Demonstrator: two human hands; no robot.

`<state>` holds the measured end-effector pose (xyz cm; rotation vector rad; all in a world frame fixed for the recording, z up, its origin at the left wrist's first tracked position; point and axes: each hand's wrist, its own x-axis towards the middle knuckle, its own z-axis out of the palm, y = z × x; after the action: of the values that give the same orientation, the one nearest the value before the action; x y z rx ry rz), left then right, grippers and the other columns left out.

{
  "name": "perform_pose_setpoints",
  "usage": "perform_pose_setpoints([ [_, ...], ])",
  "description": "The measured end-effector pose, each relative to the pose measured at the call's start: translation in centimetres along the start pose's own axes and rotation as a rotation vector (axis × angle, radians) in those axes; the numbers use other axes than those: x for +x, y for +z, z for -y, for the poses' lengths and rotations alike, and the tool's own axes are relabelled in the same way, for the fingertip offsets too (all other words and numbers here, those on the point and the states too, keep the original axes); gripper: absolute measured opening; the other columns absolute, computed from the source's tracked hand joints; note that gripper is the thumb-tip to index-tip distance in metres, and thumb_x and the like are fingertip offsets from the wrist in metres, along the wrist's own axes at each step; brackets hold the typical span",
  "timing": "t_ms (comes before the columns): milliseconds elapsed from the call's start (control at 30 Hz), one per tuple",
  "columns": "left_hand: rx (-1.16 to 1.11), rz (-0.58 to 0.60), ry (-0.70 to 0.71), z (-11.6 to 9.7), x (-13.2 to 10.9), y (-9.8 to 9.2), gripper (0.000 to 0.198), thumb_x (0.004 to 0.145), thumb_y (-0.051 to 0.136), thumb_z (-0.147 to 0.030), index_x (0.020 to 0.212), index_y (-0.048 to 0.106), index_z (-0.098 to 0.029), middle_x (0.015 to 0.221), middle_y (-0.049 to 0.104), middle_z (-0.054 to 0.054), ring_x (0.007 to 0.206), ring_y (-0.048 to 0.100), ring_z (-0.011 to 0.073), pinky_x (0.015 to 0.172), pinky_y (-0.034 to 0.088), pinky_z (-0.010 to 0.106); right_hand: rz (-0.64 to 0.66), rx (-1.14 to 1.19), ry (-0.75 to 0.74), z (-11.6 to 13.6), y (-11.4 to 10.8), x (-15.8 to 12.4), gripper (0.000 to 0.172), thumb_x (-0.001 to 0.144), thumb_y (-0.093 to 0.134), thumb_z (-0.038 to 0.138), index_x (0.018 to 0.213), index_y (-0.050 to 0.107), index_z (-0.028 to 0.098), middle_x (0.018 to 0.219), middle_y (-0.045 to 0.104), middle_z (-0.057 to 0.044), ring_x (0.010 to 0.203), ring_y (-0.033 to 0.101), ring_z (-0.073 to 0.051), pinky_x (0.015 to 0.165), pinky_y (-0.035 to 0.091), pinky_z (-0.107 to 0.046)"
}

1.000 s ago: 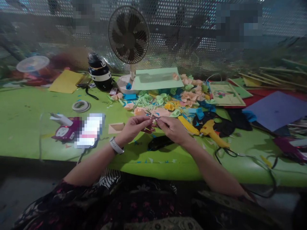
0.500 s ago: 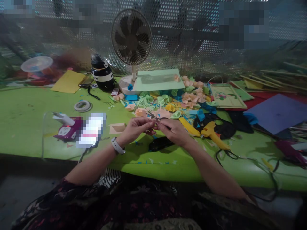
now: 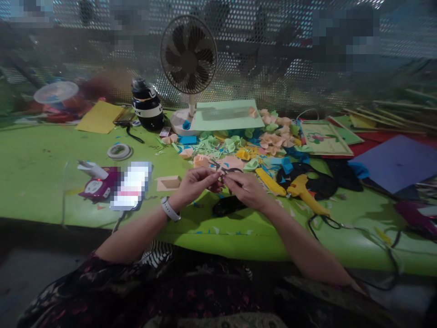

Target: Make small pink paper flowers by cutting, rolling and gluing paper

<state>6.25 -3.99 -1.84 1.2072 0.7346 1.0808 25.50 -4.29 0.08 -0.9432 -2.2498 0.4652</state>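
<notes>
My left hand [image 3: 195, 184] and my right hand [image 3: 246, 189] meet fingertip to fingertip over the green table [image 3: 37, 168], both pinched on something small that I cannot make out. A white watch [image 3: 170, 208] sits on my left wrist. Small scissors [image 3: 226, 170] lie just beyond my fingers, on a pile of coloured paper scraps [image 3: 239, 143]. A black object [image 3: 227, 206] lies on the table under my right hand.
A yellow glue gun [image 3: 305, 191] with its cord lies to the right. A table fan [image 3: 189, 61], a black bottle [image 3: 147, 107], a tape roll [image 3: 119, 151], a purple device [image 3: 99, 186] and a blue sheet [image 3: 398, 161] stand around.
Both hands have stayed pinched together and barely moved; the view has shifted slightly.
</notes>
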Motion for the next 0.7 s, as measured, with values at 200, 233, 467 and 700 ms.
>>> perform_pose_setpoints([
  [200,0.009,-0.173,0.115,0.14,0.23,0.09,0.038,0.074,0.081,-0.05,0.069,0.068,-0.015,0.061,0.071,0.002,0.055,0.065,0.0101,0.056,0.054,0.021,-0.1,0.04,0.083,-0.13,0.71,-0.24,0.024,0.097,0.055,0.036,0.111,0.067,0.021,0.102,0.073,-0.008,0.082,0.066,-0.018,0.075,0.05,-0.031],
  [233,0.007,-0.183,0.114,0.16,0.3,0.08,0.039,0.073,0.081,-0.051,0.069,0.068,-0.015,0.061,0.07,0.002,0.055,0.064,0.0101,0.056,0.053,0.022,-0.115,0.037,0.083,-0.17,0.77,-0.26,0.022,0.097,0.054,0.035,0.109,0.067,0.021,0.101,0.074,-0.008,0.082,0.066,-0.019,0.076,0.051,-0.032],
  [467,-0.006,-0.119,0.086,0.29,0.48,-0.12,0.039,0.069,0.084,-0.05,0.084,0.074,-0.015,0.071,0.073,0.003,0.061,0.067,0.0123,0.062,0.056,0.026,-0.131,0.04,0.055,-0.54,0.67,-0.22,0.017,0.098,0.053,0.03,0.102,0.068,0.022,0.101,0.074,-0.008,0.091,0.068,-0.021,0.082,0.053,-0.036],
  [700,-0.003,-0.112,0.095,0.24,0.52,-0.24,0.038,0.073,0.081,-0.051,0.077,0.073,-0.014,0.065,0.07,0.002,0.058,0.063,0.0102,0.059,0.054,0.023,-0.104,0.098,0.032,-0.59,0.43,-0.11,0.016,0.097,0.054,0.028,0.096,0.068,0.021,0.094,0.073,-0.006,0.082,0.067,-0.018,0.075,0.052,-0.032],
])
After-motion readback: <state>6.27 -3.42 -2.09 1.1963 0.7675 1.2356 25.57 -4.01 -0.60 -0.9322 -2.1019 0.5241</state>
